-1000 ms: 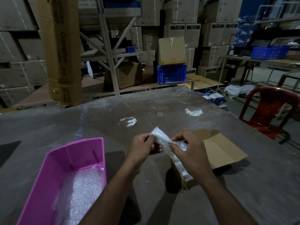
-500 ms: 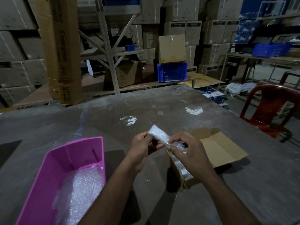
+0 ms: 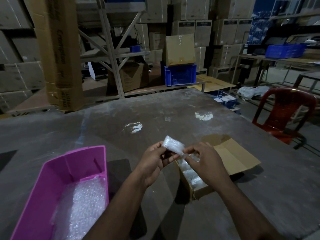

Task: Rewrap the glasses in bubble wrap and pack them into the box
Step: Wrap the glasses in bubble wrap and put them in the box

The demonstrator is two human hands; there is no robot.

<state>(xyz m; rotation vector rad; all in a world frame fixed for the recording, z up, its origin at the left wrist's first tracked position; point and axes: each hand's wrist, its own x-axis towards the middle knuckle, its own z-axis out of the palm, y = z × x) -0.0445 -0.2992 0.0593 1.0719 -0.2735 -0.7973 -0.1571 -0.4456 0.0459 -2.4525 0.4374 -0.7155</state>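
A small bundle of bubble wrap [image 3: 173, 144], with a glass presumably inside but hidden, is held above the table between both hands. My left hand [image 3: 154, 161] grips its left end with curled fingers. My right hand [image 3: 206, 161] pinches the loose right end of the wrap. Just below the hands lies an open cardboard box [image 3: 230, 158], its flap spread to the right, with several wrapped bundles [image 3: 192, 177] in a row along its left side.
A pink plastic bin [image 3: 57, 172] holding loose bubble wrap [image 3: 84, 201] stands at the front left of the grey table [image 3: 155, 115]. A red plastic chair [image 3: 285, 110] is at the table's right side. Stacked cartons and a metal rack fill the background.
The bundle has tilted flatter and shifted slightly left between the hands. My right hand's fingers have closed on its loose end. The view has shifted a little.
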